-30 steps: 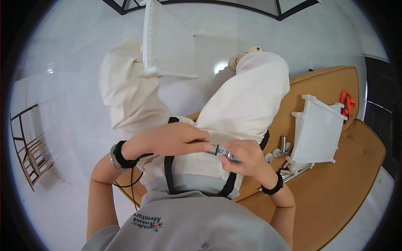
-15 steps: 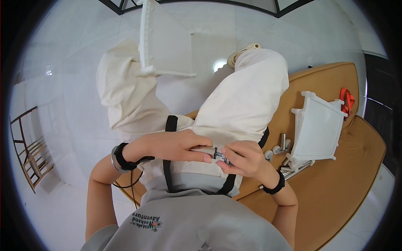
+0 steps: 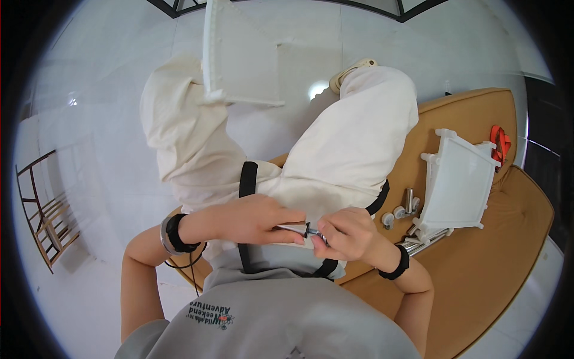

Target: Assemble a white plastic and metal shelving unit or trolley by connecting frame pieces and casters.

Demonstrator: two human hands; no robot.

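Close to my lap, my left hand point(image 3: 258, 219) grips a silver metal tube point(image 3: 292, 228) that ends in a black plug. The tube points toward my right hand point(image 3: 351, 233). Pinched in my right fingers is a small metal part with a stem point(image 3: 315, 232), which meets the black plug. My right fingers cover most of that part, so its full shape is hidden. Both hands are closed, with the two parts joined or touching between them; how deep the stem sits I cannot tell.
To my right, a brown cushioned seat point(image 3: 472, 281) holds white plastic shelf panels point(image 3: 459, 179), metal tubes point(image 3: 427, 240), small wheels point(image 3: 388, 221), a short upright tube point(image 3: 409, 196) and a red strap point(image 3: 500, 145). Between my legs stands a white shelf point(image 3: 248, 69). A wooden rack point(image 3: 48, 218) is far left.
The right fingers have shifted around the small metal part and curled tighter. Both hands have dropped slightly closer to my body, and the tube tilts a little more.
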